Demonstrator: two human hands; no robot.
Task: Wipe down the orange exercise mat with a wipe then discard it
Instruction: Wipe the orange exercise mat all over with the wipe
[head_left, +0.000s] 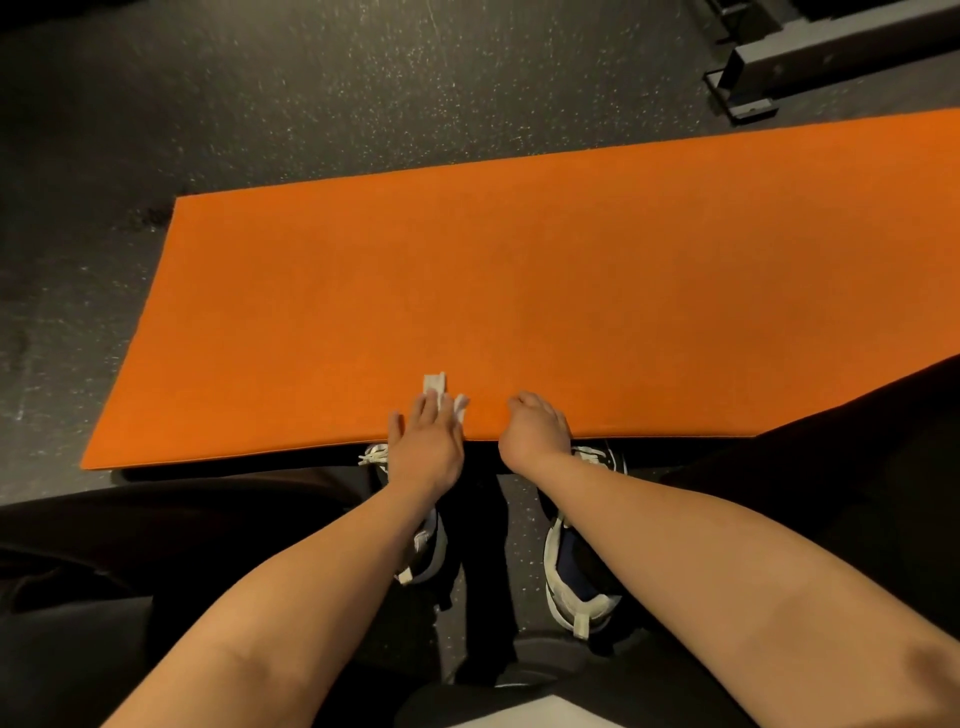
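forearms (311, 597) reach down: left hand (426, 441), fingers flat, presses the wipe (439, 389) onto the near edge of the orange mat (519, 291); right hand (537, 428) curls beside it, grip unclear. wiping seems underway; next, sweep outward.

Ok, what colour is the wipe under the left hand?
White; the wipe shows best in the head view.

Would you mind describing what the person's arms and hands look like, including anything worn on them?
The left arm and right arm are bare, with no sleeve in view. The left hand and right hand wear no gloves, and I see no watch, bracelet or ring, though the right hand's fingers are partly hidden.
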